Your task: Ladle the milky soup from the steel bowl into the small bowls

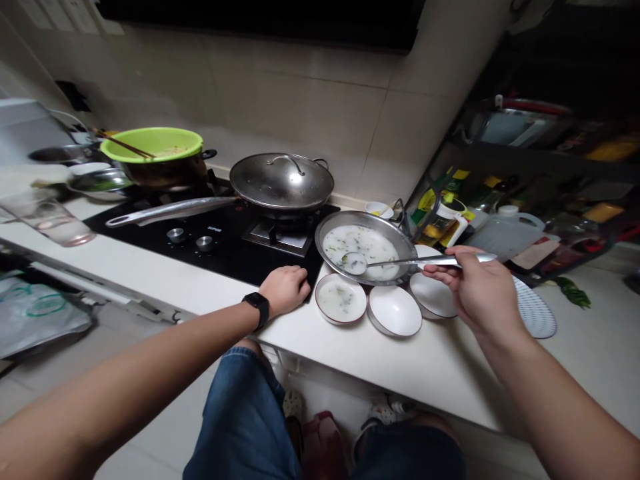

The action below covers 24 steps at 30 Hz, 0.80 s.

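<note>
- White worktop (160,277) runs from the left edge of view to the right, a clear cup (65,223) near its front edge at the left.
- Metal dish (103,180) farther back, left of the black cooktop (230,247).
- Lime-green basin (150,138) with chopsticks (127,145) in it, sitting on a dark pot (165,175) by the cooktop's back left corner.
- Lidded wok (260,183) on the right burner, its long handle pointing left.
- Left hand (285,290), black watch (257,308) at the wrist, resting by the cooktop's front right corner; its fingers are bent downward and the palm is hidden, so I cannot tell how tightly they close.
- Bowl of pale soup (342,323), near the worktop's front edge.
- Metal pan (367,219) just behind it, beside the cooktop's right edge, holding white soup with green bits.
- White bowl (395,311) nearer the front edge, a second white bowl (434,297) just right of it.
- Right hand (480,287), fingers wrapped around the handle of a metal spoon (410,262); the spoon's head is over the pan.
- Patterned oval plate (535,310) beyond that hand, then a green leaf (573,291) toward the worktop's right end.
</note>
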{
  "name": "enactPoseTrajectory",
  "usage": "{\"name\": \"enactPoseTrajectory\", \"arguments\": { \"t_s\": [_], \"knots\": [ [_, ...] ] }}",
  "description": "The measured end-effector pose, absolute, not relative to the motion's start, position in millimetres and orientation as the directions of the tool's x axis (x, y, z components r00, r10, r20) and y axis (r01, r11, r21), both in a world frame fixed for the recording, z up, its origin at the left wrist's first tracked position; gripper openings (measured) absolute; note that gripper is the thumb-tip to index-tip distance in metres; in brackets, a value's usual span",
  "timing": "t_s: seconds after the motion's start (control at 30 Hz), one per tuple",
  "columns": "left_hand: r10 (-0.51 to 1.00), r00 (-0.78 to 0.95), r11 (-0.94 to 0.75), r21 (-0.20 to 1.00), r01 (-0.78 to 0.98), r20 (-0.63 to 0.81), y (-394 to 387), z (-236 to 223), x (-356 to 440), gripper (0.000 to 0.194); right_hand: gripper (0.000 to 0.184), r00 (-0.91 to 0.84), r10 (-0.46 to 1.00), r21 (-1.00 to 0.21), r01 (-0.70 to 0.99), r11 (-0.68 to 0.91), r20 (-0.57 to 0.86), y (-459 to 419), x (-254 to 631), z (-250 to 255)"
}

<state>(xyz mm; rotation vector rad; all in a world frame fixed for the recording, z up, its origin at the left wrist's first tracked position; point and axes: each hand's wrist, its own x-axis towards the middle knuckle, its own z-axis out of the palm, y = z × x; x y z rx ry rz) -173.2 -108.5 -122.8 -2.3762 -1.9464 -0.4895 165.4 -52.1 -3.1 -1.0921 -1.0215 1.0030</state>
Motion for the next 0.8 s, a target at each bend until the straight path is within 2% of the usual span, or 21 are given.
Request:
{"name": "enactPoseTrajectory", "arguments": {
  "t_s": [0.17,0.33,0.4,0.47,0.53,0.6,0.63,0.7,0.73,0.8],
  "knots": [
    [0.951,0.170,-0.219,0.176,0.960,0.257,-109.3,-121.8,-173.5,0.020,0.015,0.217,0.968,-0.984,-0.096,0.149,0.125,-66.9,169.9,6.4],
    [0.956,0.162,-0.209,0.179,0.961,0.245,-109.2,-121.3,-173.0,0.020,0.027,0.165,0.983,-0.995,-0.029,0.092,0.086,-81.8,172.5,-3.4],
    [0.956,0.160,-0.208,0.184,0.961,0.246,-109.1,-121.3,-172.8,0.020,0.036,0.106,0.986,-0.991,0.036,0.126,0.129,-89.0,172.0,-9.8],
    [0.956,0.157,-0.207,0.188,0.960,0.247,-109.2,-121.2,-172.7,0.020,0.039,0.026,0.972,-0.965,0.129,0.227,0.232,-98.6,172.0,-13.5],
    [0.957,0.157,-0.206,0.190,0.960,0.246,-109.3,-120.9,-172.7,0.020,0.031,-0.100,0.908,-0.868,0.266,0.419,0.408,-111.1,173.9,-12.6],
    [0.957,0.159,-0.208,0.189,0.960,0.243,-109.3,-120.5,-172.5,0.020,0.018,-0.317,0.741,-0.646,0.362,0.672,0.592,-125.6,178.3,-6.4],
    [0.957,0.161,-0.209,0.187,0.960,0.243,-109.3,-120.3,-172.3,0.019,0.014,-0.450,0.623,-0.508,0.360,0.783,0.640,-132.7,181.2,-2.0],
    [0.956,0.164,-0.211,0.183,0.960,0.245,-109.2,-119.9,-171.9,0.019,0.018,-0.660,0.395,-0.285,0.273,0.919,0.639,-144.1,187.4,7.6],
    [0.955,0.164,-0.212,0.180,0.961,0.246,-109.2,-119.8,-171.8,0.019,0.024,-0.708,0.326,-0.226,0.235,0.945,0.627,-147.2,190.2,11.9],
    [0.956,0.163,-0.210,0.176,0.962,0.246,-109.3,-119.6,-171.5,0.019,0.031,-0.697,0.301,-0.182,0.242,0.953,0.651,-146.0,194.0,17.1]
  ]
}}
